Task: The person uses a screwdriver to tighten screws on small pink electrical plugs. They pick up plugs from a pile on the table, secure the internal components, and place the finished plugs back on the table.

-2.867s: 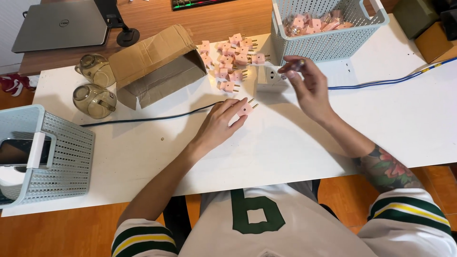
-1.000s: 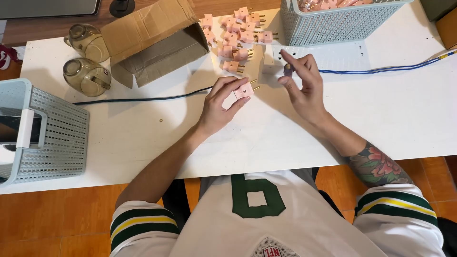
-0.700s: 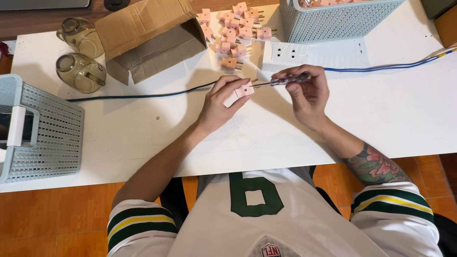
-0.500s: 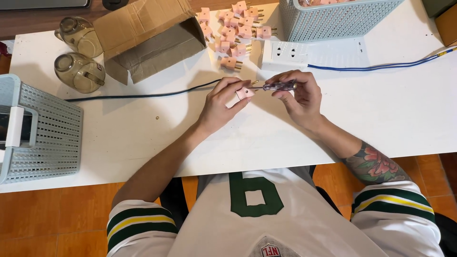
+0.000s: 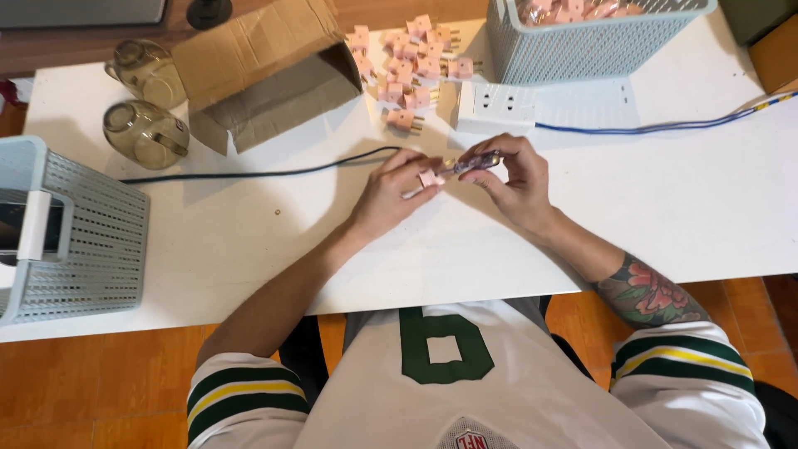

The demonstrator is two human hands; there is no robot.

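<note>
Hands closer since before: left hand [image 5: 391, 193] pinches pink plug [image 5: 430, 177], right hand [image 5: 514, 175] grips screwdriver [image 5: 475, 162] (bare table [image 5: 332, 249] below).

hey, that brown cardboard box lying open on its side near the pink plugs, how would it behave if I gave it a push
The cardboard box looks empty through its open mouth, so it is probably light and would slide easily on the smooth white table. Its flaps look creased and loose, so they would likely bend rather than push firmly. Sliding right, it might knock the pink plugs.

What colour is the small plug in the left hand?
Pale pink plug, held by the left hand; seen in the head view.
</note>
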